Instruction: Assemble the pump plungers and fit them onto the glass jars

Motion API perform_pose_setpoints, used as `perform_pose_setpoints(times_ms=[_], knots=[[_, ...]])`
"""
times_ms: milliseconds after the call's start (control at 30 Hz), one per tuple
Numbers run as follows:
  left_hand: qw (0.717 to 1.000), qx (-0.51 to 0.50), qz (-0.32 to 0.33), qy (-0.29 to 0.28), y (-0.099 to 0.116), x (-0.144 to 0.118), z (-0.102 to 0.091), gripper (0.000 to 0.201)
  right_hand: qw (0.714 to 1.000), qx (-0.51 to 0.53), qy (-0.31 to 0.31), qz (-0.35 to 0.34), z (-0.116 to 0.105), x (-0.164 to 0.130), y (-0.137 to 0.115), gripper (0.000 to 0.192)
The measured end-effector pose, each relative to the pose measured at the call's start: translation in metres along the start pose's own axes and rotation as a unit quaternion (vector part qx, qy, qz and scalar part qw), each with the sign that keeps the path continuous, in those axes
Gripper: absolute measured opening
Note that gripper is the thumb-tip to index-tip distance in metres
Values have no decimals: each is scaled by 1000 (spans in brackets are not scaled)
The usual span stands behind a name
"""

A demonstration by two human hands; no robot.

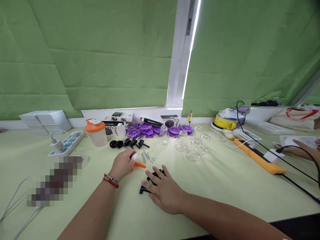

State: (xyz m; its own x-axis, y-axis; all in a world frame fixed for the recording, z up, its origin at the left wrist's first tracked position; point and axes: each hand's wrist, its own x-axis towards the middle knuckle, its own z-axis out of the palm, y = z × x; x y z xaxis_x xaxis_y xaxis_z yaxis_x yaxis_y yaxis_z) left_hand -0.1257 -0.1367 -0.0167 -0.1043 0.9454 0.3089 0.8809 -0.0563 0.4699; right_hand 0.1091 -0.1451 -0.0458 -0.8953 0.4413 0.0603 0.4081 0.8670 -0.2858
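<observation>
- A black part [150, 184] lies on the surface [220, 186] under the right hand [163, 193], its ends poking out past the spread, flat fingers [153, 174]; it looks like stiff, light plastic, likely best pinched at the exposed left end.
- The left hand [123, 164], fingers curled, grips an orange tool [139, 164] whose tip juts toward the right fingers; one fingertip is wrapped in white.
- Just beyond the left fingers lie small screws [147, 156], easily scattered.
- Farther out: black knobs [128, 143], purple discs [150, 129], clear glass cups [190, 146] that look fragile, an orange-lidded shaker [96, 132].
- Another person's hand [295, 150] rests far right.
</observation>
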Motion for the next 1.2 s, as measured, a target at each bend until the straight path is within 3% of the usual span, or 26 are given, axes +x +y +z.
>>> perform_pose_setpoints(times_ms=[267,600,833,1067,1200], knots=[[1000,18,14,-5,1,1,0,24,995,2,88,37,6,15,-13,56],[1000,27,-3,-10,1,0,-1,23,996,-18,55,70,10,9,-10,48],[996,35,-76,31,-4,3,-1,23,991,-13,40,127,13,-1,9,48],[979,79,-176,68,-10,5,-3,26,980,-27,54,191,8,15,45,53],[978,137,-149,46,-18,7,3,34,972,-48,63,223,3,34,69,55]])
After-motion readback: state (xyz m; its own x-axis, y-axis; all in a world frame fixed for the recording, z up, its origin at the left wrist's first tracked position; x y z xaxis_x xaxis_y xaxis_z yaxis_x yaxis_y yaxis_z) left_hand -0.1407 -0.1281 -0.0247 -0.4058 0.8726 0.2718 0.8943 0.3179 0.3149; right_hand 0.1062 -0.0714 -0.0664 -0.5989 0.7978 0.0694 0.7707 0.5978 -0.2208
